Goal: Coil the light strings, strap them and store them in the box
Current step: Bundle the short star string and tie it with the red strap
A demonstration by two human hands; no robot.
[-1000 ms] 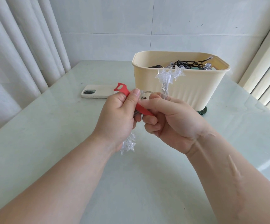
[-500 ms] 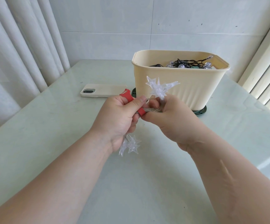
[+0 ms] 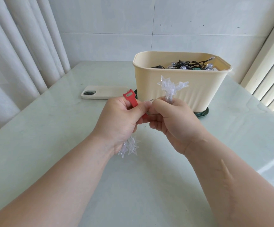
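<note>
While the box [image 3: 198,89] stands on the table [image 3: 51,145] with a dark string [image 3: 188,65] heaped inside it, we hold the star string [image 3: 170,86] just in front of its near wall, lifted off the table. A phone [image 3: 103,92] lies flat to the left of the box, and a green disc [image 3: 201,113] shows under the box's right corner. Curtains [image 3: 18,54] hang well to the left of the box, blinds [image 3: 272,79] to its right.

Our forearms reach in from below and our hands meet in front of the box. Our left hand [image 3: 119,122] is curled, thumb and forefinger pinching the red strap [image 3: 130,99], whose slotted end sticks up toward the box's left corner. A few stars hang out under this hand. Our right hand [image 3: 174,122] has its fingers curled round the bundle. More stars stand up out of that fist and cover part of the box's front wall from our view. Thin wire loops show between the two thumbs.
</note>
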